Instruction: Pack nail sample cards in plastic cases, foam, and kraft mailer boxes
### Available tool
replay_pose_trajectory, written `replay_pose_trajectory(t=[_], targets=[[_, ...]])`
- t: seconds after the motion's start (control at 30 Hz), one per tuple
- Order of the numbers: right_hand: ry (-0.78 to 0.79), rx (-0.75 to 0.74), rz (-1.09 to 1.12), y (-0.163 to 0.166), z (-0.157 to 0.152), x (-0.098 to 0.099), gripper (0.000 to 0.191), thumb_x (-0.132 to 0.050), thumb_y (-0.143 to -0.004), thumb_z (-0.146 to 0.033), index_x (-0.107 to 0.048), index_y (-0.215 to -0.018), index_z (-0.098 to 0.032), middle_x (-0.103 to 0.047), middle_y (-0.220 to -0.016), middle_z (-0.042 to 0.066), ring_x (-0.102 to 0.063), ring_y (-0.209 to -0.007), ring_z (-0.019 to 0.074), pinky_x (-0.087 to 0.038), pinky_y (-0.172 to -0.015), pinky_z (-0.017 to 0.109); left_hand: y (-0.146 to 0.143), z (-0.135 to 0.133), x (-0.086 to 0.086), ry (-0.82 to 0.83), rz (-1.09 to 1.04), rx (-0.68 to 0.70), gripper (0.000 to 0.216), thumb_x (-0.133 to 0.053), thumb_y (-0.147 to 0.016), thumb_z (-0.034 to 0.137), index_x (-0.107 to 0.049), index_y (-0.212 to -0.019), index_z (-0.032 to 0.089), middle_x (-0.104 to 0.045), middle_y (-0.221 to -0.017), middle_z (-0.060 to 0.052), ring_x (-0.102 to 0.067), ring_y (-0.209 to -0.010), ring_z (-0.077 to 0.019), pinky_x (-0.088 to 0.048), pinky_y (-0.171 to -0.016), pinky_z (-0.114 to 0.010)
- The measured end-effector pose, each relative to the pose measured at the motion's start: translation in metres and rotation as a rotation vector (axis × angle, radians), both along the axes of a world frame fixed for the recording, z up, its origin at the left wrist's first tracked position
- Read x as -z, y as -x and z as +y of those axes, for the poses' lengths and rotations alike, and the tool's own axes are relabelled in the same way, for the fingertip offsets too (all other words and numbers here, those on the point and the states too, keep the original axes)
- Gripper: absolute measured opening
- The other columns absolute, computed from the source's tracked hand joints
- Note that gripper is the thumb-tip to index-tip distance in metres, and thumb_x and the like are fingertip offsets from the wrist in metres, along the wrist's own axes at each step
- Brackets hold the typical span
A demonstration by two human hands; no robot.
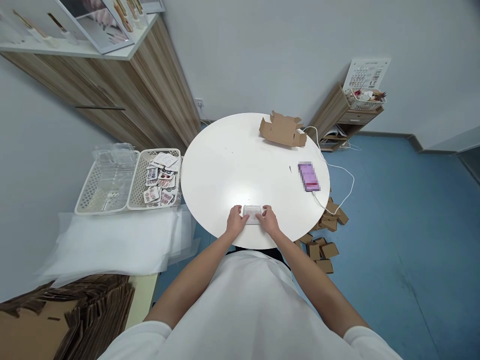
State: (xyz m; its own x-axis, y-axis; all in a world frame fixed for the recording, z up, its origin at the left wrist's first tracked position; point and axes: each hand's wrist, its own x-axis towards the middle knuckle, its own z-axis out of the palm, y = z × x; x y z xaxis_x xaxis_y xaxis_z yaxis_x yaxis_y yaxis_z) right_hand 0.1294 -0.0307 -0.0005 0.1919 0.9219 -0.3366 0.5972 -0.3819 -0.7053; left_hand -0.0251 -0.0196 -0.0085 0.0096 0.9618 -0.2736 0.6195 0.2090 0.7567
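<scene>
Near the front edge of the round white table [225, 165], a small translucent box [252, 212] lies flat between my hands. Whether it is wrapped in a thin sheet is too small to tell. My left hand [236, 220] grips its left side, thumb on top and fingers curled at the edge. On the opposite side, my right hand [267, 219] holds it the same way. At the back of the table lies an unfolded brown cardboard box [284, 130].
A phone [309, 177] with a white cable lies on the table's right. Left are baskets of clear boxes [118, 162] and printed cards [161, 182], white foam sheets [112, 245] and stacked flat cardboard [97, 315]. Folded brown boxes [322, 250] lie on the floor, right.
</scene>
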Motion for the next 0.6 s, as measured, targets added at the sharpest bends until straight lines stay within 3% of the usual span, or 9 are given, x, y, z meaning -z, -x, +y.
replay_pose_trajectory(t=[0.07,0.23,0.4,0.6], targets=[[-0.063,0.022,-0.052,0.003,-0.003,0.004,0.032,-0.048,-0.072,-0.035,-0.044,-0.1,-0.021,-0.052,-0.083,0.002,-0.052,-0.073,0.017,-0.041,-0.063,0.029,-0.002,0.0,0.001,-0.036,0.027,-0.013,0.033,-0.056,-0.072,0.03,-0.047,-0.101,0.019,-0.051,-0.097,-0.005,-0.052,-0.059,-0.0096,-0.044,-0.064,-0.028],[-0.166,-0.095,-0.055,0.007,-0.008,0.011,0.016,-0.037,-0.08,-0.028,-0.051,-0.084,-0.022,-0.051,-0.085,0.003,-0.051,-0.072,0.0155,-0.042,-0.065,0.03,-0.002,-0.001,0.002,-0.126,0.019,0.083,0.013,-0.051,-0.076,0.025,-0.055,-0.087,0.02,-0.054,-0.086,-0.003,-0.053,-0.063,-0.0117,-0.044,-0.063,-0.027],[-0.202,-0.146,0.018,0.001,-0.017,0.012,0.024,-0.037,-0.081,-0.026,-0.054,-0.097,-0.021,-0.05,-0.093,0.005,-0.052,-0.075,0.0149,-0.044,-0.072,0.032,0.001,-0.009,0.003,-0.132,-0.049,0.068,0.022,-0.045,-0.078,0.02,-0.057,-0.096,0.02,-0.053,-0.089,-0.004,-0.054,-0.072,-0.013,-0.046,-0.069,-0.028],[-0.104,-0.236,0.087,-0.013,-0.027,0.002,0.038,-0.043,-0.079,-0.029,-0.047,-0.116,-0.024,-0.045,-0.103,0.006,-0.051,-0.072,0.0133,-0.046,-0.074,0.032,-0.003,-0.018,-0.001,-0.074,-0.071,-0.062,0.037,-0.049,-0.076,0.023,-0.048,-0.112,0.02,-0.047,-0.101,-0.006,-0.053,-0.077,-0.0129,-0.046,-0.072,-0.029]])
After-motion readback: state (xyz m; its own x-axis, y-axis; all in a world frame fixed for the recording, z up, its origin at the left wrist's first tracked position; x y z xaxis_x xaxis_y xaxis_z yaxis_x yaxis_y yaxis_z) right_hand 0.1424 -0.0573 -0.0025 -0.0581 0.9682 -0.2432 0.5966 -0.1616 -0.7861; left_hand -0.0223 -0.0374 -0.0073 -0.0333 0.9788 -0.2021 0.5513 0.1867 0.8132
